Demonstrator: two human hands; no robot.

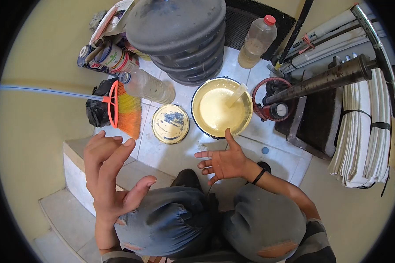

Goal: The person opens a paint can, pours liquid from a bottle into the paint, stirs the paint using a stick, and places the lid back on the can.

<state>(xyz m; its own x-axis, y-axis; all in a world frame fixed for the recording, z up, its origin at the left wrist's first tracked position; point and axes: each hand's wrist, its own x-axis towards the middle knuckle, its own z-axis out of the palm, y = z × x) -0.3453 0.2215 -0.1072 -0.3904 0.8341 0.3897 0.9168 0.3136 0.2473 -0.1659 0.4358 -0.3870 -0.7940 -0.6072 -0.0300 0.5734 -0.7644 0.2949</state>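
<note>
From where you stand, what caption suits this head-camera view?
Left hand and right hand, open and empty, before a bucket of pale yellow liquid, a broom nearby.

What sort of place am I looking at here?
Probably a storage corner in a home or small building, perhaps being used for paint work. A broom and a big dark lidded bin stand on the tiled floor, near an open bucket of pale yellow liquid, likely paint.

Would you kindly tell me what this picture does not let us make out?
All in the head view:
- lower end of the pale stick: sunk in the cream liquid
- inside of the dark drum: hidden by its opaque sides
- far end of the blue broom handle: cut off by the dark left rim
</note>
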